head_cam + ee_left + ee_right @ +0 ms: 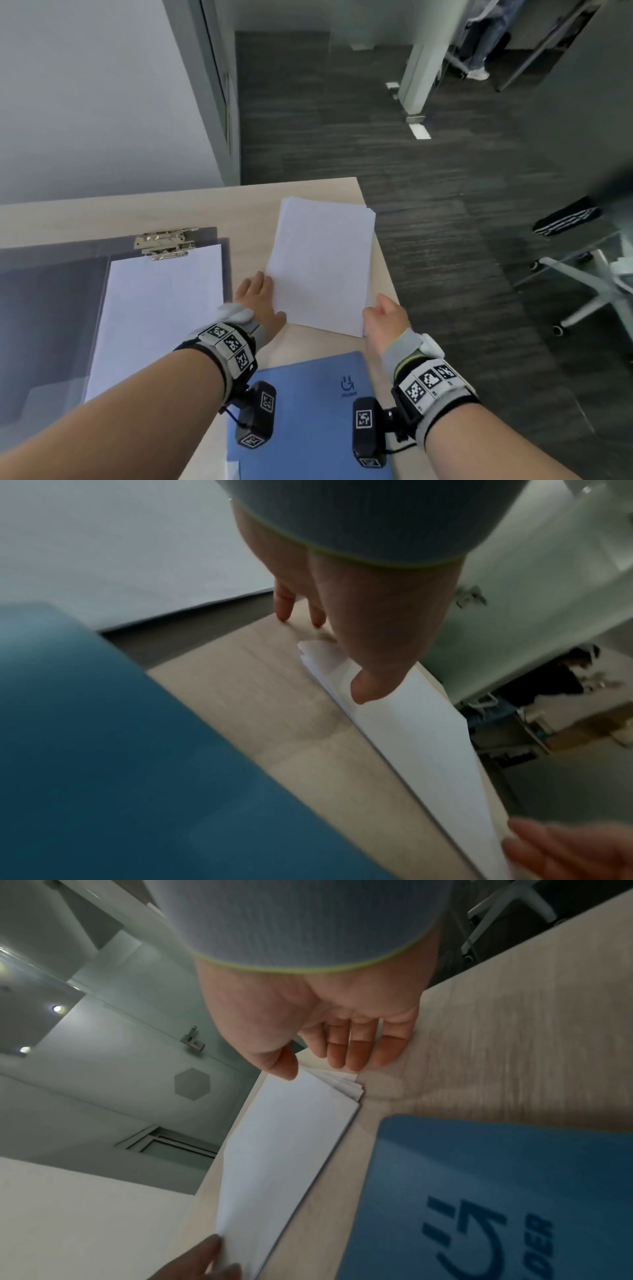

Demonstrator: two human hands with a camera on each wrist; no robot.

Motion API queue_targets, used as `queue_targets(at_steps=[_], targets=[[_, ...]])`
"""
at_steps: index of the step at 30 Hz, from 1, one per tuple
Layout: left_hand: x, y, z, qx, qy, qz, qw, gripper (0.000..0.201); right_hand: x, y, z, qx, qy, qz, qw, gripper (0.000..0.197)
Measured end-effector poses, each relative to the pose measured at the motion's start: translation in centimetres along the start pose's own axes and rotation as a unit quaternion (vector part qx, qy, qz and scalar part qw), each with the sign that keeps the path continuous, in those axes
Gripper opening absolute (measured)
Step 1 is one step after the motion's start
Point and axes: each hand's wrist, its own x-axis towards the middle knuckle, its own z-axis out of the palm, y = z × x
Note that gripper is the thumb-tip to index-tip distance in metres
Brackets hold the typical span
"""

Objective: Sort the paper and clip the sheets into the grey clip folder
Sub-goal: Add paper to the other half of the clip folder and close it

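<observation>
At the table's right edge, the loose stack of white paper sheets [322, 267] is being squared between the left hand [258, 301] and the right hand [387, 317], fingers relaxed and nothing gripped; lifting it toward the grey clip folder [51, 274] probably comes next.

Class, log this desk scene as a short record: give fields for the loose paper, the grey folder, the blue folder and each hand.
Loose paper stack: on desk, right of grey folder
Grey clip folder: open, one sheet under its metal clip
Blue folder: closed, at near edge
Left hand: at stack's left edge, thumb on top
Right hand: at stack's near right corner
</observation>
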Motion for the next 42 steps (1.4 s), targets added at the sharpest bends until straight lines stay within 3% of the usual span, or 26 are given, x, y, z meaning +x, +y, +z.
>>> queue_targets(at_steps=[3,7,14,19,29,35,42], targets=[[-0.7,0.8,0.6,0.050,-0.007,0.012,0.999,0.084,0.7,0.1,-0.6,0.006,-0.003,0.008,1.000,0.022],[-1.6,2.1,1.0,0.067,-0.011,0.027,0.997,0.085,1.6,0.6,-1.9,-0.043,0.023,0.035,0.998,0.012],[-1.8,3.9,1.1,0.045,-0.005,0.044,0.998,0.090,3.1,1.4,-3.9,-0.111,0.024,0.057,0.992,0.058],[-1.2,4.8,1.0,0.042,-0.014,0.013,0.999,0.093,3.2,2.1,-3.7,-0.066,0.003,0.028,0.997,0.052],[-2.2,5.0,1.7,0.082,-0.031,0.090,0.992,0.086,4.4,2.1,-5.0,0.117,0.022,0.042,0.992,0.019],[-3.1,4.5,1.7,0.068,-0.057,0.095,0.992,0.086,4.6,2.6,-5.7,0.097,0.031,0.026,0.994,0.014],[-3.8,4.7,1.8,0.050,-0.056,0.084,0.994,0.096,4.2,3.3,-6.0,0.075,0.091,0.004,0.993,0.015]])
